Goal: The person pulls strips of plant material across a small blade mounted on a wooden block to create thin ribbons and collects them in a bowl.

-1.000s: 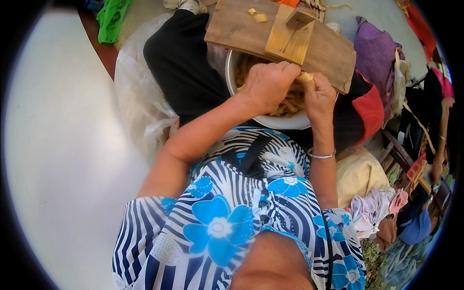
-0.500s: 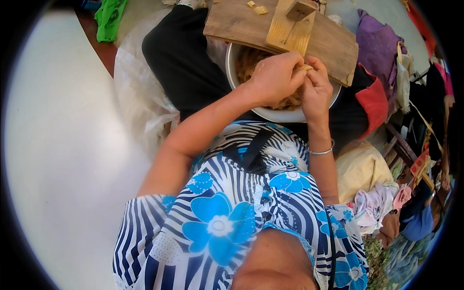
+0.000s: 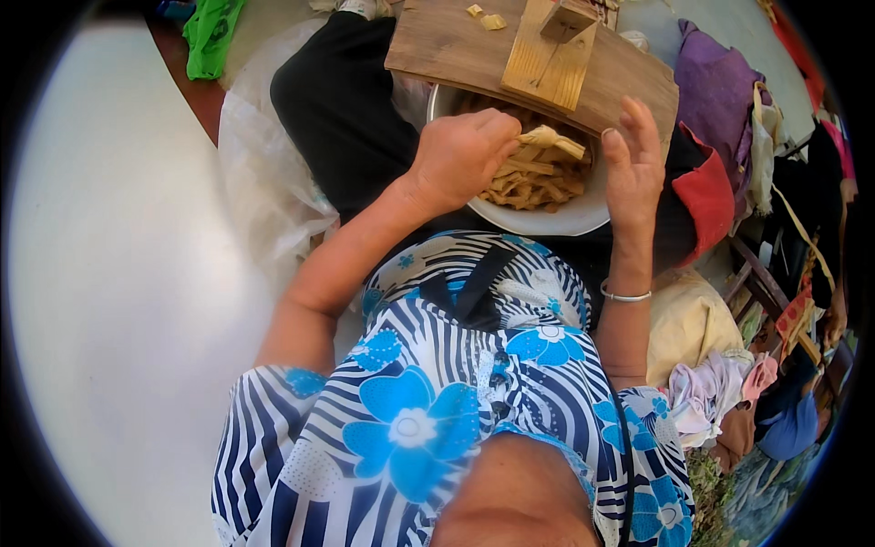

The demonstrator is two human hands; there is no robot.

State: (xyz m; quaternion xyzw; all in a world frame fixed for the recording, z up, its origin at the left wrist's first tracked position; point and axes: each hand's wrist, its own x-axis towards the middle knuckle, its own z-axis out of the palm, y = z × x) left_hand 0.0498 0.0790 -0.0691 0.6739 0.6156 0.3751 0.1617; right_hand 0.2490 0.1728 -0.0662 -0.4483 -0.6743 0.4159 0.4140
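Pale yellow, flat, ribbon-like strip (image 3: 551,139): located just right of the left hand (image 3: 467,155), whose thumb and fingers pinch its near end. The right hand (image 3: 635,159), well apart to the right of the strip, is spread and holds nothing visible. Handling, by judgement: light, soft and pliable along its length, low slip risk, liable to tear or crease if pulled hard. Preferred hold: a fingertip pinch at either end, across the flat. Directly below the left hand: a heap of tan, tangled strips (image 3: 538,190) in a white, round, smooth-walled bowl (image 3: 556,221). Beyond both hands: a brown, flat wooden board (image 3: 447,46) overlying the bowl's far side, bearing two small yellow pieces (image 3: 493,22).
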